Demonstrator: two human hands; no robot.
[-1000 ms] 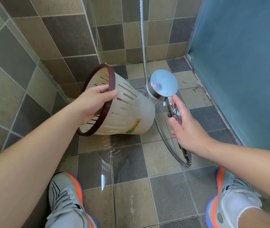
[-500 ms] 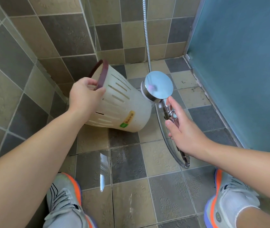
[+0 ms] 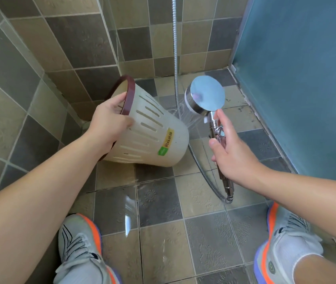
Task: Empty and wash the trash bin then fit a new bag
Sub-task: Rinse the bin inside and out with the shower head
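Left hand (image 3: 109,117) grips the bin (image 3: 148,128) at its dark red rim (image 3: 129,97), fingers curled over the edge and into the mouth. The bin is held off the floor (image 3: 159,201), tipped on its side, mouth toward the left wall, base toward the shower head (image 3: 206,97). Its white slotted wall carries a yellow and green label (image 3: 166,142). Right hand (image 3: 232,152) is wrapped around the shower handle (image 3: 217,130), index finger extended up the stem. The head sits just beside the bin's base; water sprays between them. A metal hose (image 3: 202,169) loops from the handle's lower end. The floor tiles are wet. Two shoes (image 3: 81,249) stand at the bottom edge.
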